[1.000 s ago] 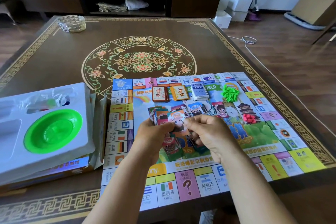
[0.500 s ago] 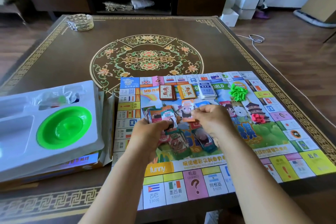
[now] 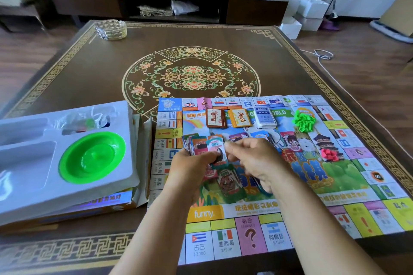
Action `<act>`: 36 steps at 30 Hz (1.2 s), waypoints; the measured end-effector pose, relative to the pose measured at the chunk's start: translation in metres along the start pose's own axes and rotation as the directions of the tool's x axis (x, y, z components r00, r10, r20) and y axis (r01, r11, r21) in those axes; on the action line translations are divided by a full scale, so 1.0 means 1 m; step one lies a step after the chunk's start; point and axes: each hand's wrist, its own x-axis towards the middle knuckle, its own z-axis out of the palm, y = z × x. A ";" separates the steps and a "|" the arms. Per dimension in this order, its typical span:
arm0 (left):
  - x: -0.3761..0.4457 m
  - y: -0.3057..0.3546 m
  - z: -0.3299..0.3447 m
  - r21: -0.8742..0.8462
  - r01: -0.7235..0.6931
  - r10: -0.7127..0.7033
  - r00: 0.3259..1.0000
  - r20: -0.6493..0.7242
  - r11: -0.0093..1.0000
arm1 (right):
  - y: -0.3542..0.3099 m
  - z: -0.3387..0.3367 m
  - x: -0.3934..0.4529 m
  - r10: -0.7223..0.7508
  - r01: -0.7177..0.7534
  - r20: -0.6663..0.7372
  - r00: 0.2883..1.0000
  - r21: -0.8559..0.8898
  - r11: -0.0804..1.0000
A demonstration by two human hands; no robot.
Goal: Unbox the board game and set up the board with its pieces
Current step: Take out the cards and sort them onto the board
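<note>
Board (image 3: 252, 214) lies unfolded, card decks (image 3: 240, 117) placed; left hand (image 3: 190, 163) grips banknotes (image 3: 202, 144), right hand (image 3: 257, 158) pinches one; tray (image 3: 67, 194) pieces remain.

Table (image 3: 89, 78): far half bare save a glass dish (image 3: 111, 29) at the far-left corner; near half blocked by tray (image 3: 67, 190) at left edge, board (image 3: 335, 196) with decks (image 3: 240, 117) and tokens (image 3: 304, 119) at right.

One game board (image 3: 257, 225) lies on one table (image 3: 89, 69). Three card decks sit on it: one brown (image 3: 215, 118), one orange (image 3: 240, 117), one blue (image 3: 264, 117). There are two heaps of small pieces, one green (image 3: 304, 120) and one red (image 3: 329, 154), plus one white tray (image 3: 125, 158) holding one green dish (image 3: 92, 157).
</note>
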 end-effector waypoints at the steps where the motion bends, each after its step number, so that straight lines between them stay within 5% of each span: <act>1: 0.000 -0.001 0.001 0.010 0.000 0.000 1.000 0.001 1.000 | 0.002 0.000 -0.003 -0.019 0.019 0.003 1.000 0.001 1.000; 12: -0.004 0.002 0.008 -0.040 0.032 -0.030 0.999 0.042 0.999 | 0.020 -0.023 -0.016 0.002 -0.004 -0.163 0.987 -0.011 1.000; 30: 0.002 -0.007 0.010 0.015 -0.013 0.013 0.999 0.043 1.000 | 0.038 -0.059 -0.015 0.084 -0.112 -0.226 0.970 -0.113 0.987; 36: -0.001 -0.011 0.018 0.031 -0.023 0.020 0.996 0.088 0.999 | 0.043 -0.058 -0.014 0.119 -0.148 -0.138 0.983 -0.230 0.962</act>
